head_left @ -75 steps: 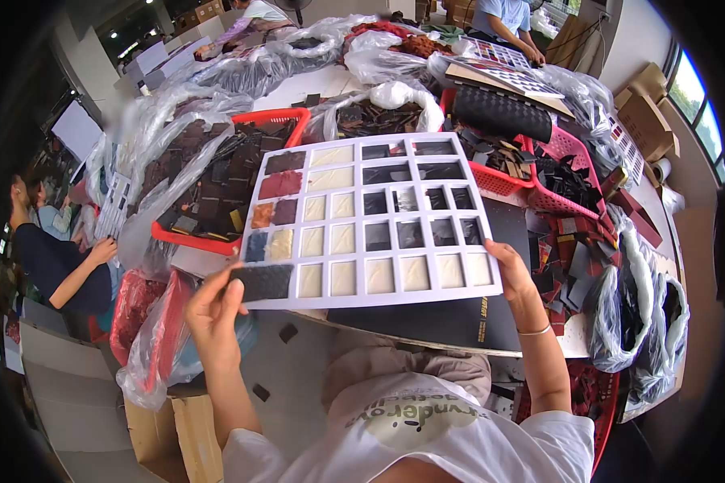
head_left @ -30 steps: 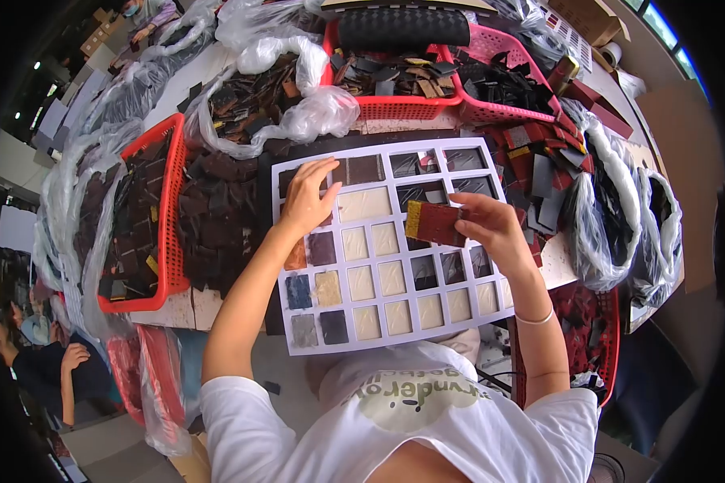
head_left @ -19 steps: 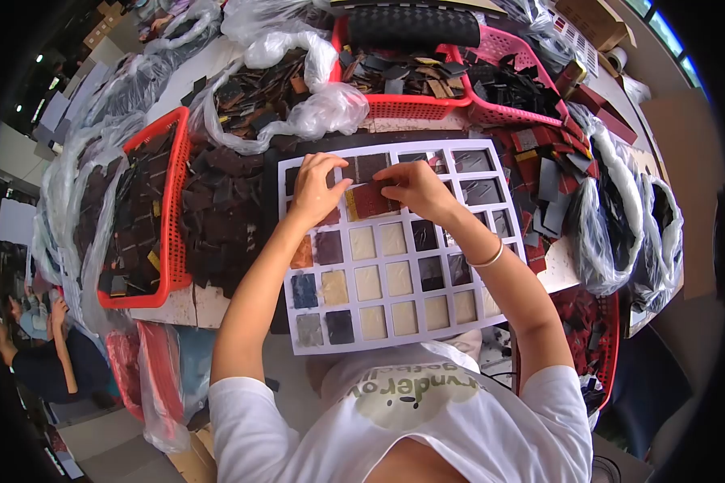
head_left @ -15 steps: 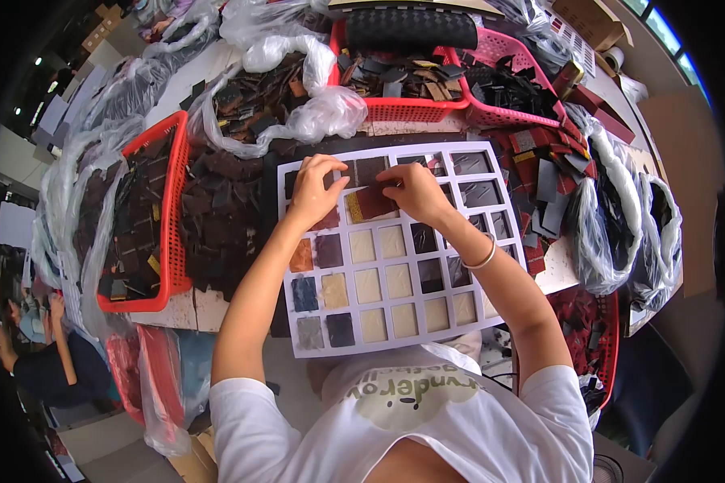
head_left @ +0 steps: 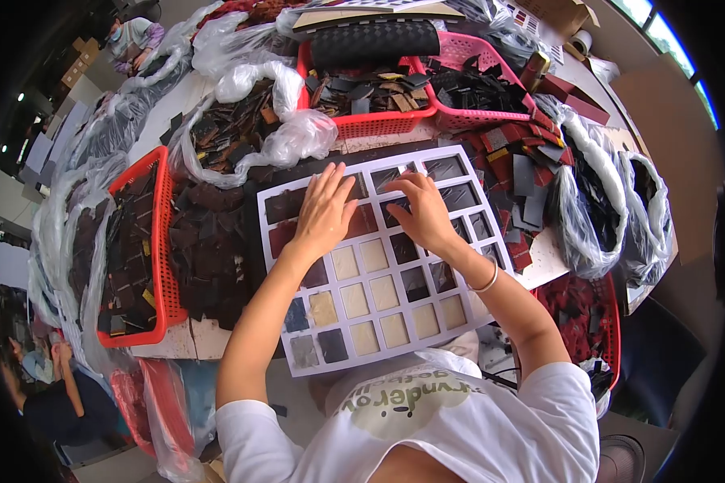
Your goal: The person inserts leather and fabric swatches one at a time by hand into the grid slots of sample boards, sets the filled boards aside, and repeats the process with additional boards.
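A white sample board [head_left: 379, 326] with framed rectangular windows lies at a slant before me, on a dark sheet. My left hand [head_left: 325, 213] lies on its upper part with fingers spread, partly covering a dark red piece [head_left: 362, 220] that fills a second-row window. My right hand [head_left: 418, 211] is over the upper middle windows, its thumb and fingers apart and nothing between them. Dark brown, dark red, blue, yellow and grey pieces fill the windows on the left side. Cream and black windows show in the middle and right.
Red baskets [head_left: 163, 241] of dark pieces stand left and behind, beside a pink basket [head_left: 459, 121]. Loose brown pieces [head_left: 209, 249] lie left of the board, red and grey ones [head_left: 524, 173] right. Plastic bags [head_left: 588, 217] surround them. Other people [head_left: 133, 40] are at the left.
The dark red piece with a yellow end, earlier pinched in my right hand, now lies in a window. My right hand has let go and opened. My left hand has moved onto the board's second row.
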{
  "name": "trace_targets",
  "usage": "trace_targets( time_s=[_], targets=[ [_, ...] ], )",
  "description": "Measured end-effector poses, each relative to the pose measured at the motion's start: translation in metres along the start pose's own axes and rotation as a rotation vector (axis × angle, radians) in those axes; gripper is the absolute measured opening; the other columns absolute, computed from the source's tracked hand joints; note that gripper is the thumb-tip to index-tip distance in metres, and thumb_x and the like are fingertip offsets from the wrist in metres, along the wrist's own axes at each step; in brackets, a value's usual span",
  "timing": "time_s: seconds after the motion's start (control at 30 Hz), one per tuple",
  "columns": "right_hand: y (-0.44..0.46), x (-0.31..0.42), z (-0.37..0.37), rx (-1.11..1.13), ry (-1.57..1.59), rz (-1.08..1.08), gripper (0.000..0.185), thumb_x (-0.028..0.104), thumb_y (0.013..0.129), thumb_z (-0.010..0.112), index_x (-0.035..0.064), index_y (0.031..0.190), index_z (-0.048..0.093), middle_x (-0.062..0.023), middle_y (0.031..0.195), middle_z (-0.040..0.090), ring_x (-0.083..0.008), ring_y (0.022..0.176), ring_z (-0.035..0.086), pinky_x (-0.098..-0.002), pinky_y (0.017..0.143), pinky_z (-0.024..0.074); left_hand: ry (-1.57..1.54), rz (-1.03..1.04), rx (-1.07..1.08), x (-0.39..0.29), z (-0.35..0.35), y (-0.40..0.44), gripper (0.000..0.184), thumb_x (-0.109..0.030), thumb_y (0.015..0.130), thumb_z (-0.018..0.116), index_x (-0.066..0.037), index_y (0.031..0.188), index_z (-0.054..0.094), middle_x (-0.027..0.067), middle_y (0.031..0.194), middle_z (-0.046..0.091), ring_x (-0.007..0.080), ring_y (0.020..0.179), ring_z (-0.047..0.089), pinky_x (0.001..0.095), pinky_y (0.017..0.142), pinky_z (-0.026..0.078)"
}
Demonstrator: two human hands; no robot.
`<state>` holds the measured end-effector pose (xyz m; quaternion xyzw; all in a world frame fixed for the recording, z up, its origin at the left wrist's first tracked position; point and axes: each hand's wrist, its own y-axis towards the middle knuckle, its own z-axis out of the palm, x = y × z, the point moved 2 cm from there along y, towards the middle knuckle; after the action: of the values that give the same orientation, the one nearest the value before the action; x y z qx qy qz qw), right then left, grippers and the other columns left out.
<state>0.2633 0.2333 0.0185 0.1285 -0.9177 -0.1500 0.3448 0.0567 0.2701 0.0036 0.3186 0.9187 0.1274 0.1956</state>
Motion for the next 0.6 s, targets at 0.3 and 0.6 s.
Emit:
trace_targets(
  time_s=[0.3, 0.6],
  targets=[
    [-0.074, -0.08, -0.123, -0.281, 0.113, 0.262, 0.024, 0.014, 0.081, 0.07, 0.0061, 0.104, 0.07, -0.013, 0.101, 0.062, -0.0301, 0.098, 0.058, -0.0396, 0.086, 0.0471, 0.175, -0.118, 0.256, -0.007, 0.03, 0.004, 0.066, -0.04, 0.102, 0.041, -0.004, 0.154, 0.022, 0.0226, 0.16, 0.019, 0.0383, 0.148, 0.017, 0.0551, 0.118, 0.013],
    [-0.179, -0.246, -0.272, -0.777, -0.27, 0.696, 0.022, 0.01, 0.084, 0.063, 0.0024, 0.102, 0.071, -0.0173, 0.099, 0.072, -0.0287, 0.094, 0.069, -0.037, 0.085, 0.052, 0.161, -0.094, 0.322, -0.005, 0.028, 0.006, 0.068, -0.037, 0.103, 0.043, 0.001, 0.153, 0.018, 0.0272, 0.159, 0.013, 0.0395, 0.149, 0.013, 0.0529, 0.119, 0.012]
  ],
)
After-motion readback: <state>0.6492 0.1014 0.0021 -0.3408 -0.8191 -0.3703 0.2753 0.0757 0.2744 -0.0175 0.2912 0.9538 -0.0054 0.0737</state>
